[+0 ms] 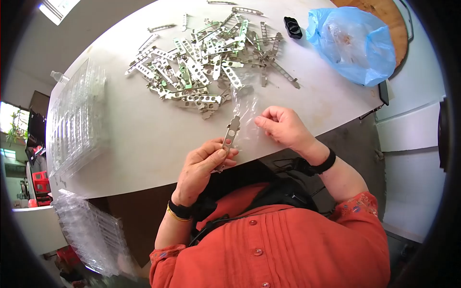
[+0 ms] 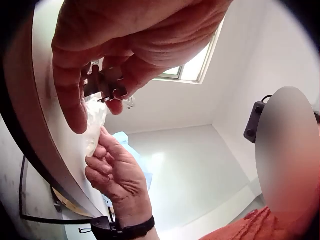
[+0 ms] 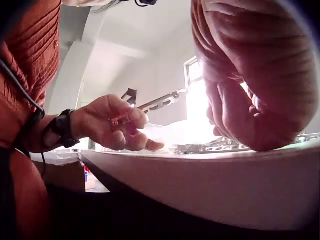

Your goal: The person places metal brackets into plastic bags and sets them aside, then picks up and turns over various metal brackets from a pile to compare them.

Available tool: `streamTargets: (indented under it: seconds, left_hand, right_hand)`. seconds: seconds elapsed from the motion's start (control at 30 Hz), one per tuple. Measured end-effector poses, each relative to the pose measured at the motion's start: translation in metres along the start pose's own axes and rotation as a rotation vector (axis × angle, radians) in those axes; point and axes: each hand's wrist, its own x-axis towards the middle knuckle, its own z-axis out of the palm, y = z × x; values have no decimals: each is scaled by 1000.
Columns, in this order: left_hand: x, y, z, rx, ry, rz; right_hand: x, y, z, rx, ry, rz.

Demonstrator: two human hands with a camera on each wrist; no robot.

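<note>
My left hand (image 1: pixel 204 161) pinches a slim metal bracket (image 1: pixel 231 131) with round holes between thumb and fingers, its far end tilted up over the table edge. In the left wrist view the near end of this bracket (image 2: pixel 105 82) shows between the fingers. To the right, my right hand (image 1: pixel 286 128) has its fingers curled, thumb and forefinger together at the edge of a thin clear plastic bag (image 1: pixel 247 113). The bag lies crumpled on the table between the hands and the big heap of similar perforated brackets (image 1: pixel 197 67).
Stacked clear plastic trays (image 1: pixel 79 120) stand on the left of the white table (image 1: pixel 144 158); more trays (image 1: pixel 91 235) sit below its edge. At the back right are a small black object (image 1: pixel 292 28) and a container lined with a blue plastic bag (image 1: pixel 355 45).
</note>
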Motion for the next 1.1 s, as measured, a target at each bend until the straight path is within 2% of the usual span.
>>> streamTargets:
  seconds: [0.07, 0.13, 0.23, 0.33, 0.53, 0.77, 1.1]
  left_hand:
    - [-2, 1, -1, 7, 0, 8]
    - [-2, 3, -4, 32, 21, 84]
    - [-10, 13, -2, -3, 44, 35]
    - [-15, 10, 2, 40, 45, 75]
    - [-33, 26, 20, 208, 50, 35]
    - [-35, 33, 31, 207, 75, -1]
    - [-35, 27, 13, 212, 99, -12]
  right_hand:
    - [1, -1, 0, 104, -26, 22]
    - [0, 0, -3, 396, -29, -54]
    - [0, -5, -8, 513, 19, 17]
    - [-2, -6, -10, 662, -13, 61]
    - [3, -11, -9, 792, -94, 27]
    - [6, -13, -1, 837, -129, 144]
    - [1, -14, 25, 637, -76, 48]
